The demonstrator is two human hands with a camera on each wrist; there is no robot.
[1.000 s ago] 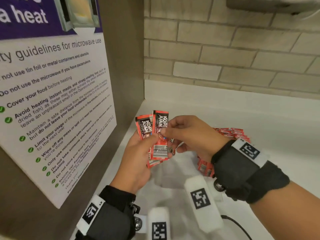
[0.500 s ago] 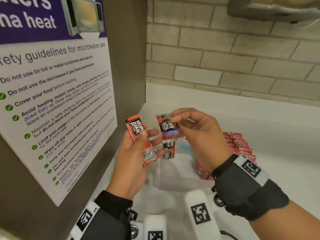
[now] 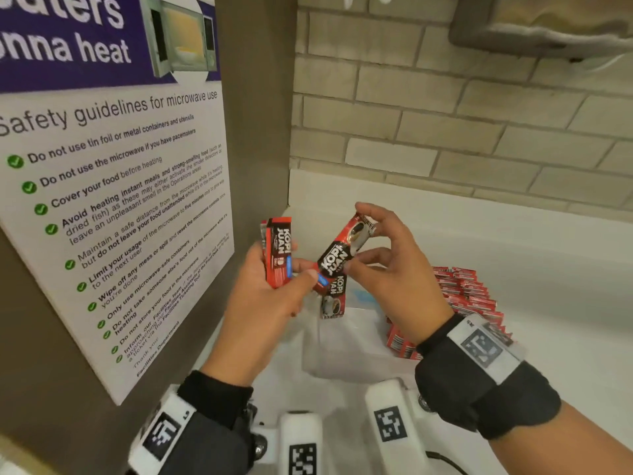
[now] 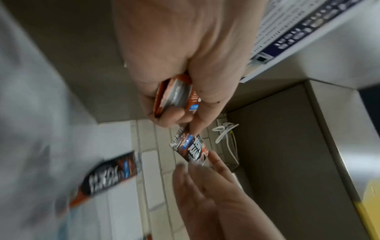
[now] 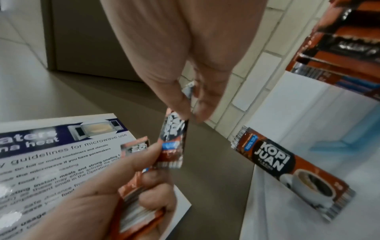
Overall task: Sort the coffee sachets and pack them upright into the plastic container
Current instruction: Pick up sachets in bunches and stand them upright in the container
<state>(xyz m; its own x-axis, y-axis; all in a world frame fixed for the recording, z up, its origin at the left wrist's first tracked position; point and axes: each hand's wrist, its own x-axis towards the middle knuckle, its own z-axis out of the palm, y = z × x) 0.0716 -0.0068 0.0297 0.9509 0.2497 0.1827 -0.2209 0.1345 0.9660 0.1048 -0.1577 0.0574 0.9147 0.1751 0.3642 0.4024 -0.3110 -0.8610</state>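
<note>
At frame centre, the left hand [image 3: 260, 303] grips a small stack of glossy red foil coffee sachets [image 3: 278, 255] upright. The right hand [image 3: 394, 269] pinches one tilted sachet [image 3: 342, 250] above the clear plastic container [image 3: 346, 341], where another sachet [image 3: 334, 299] stands.

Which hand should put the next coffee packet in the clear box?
Probably the right hand. It pinches one loose sachet just above the plastic container, while the left hand grips a small stack of sachets.
</note>
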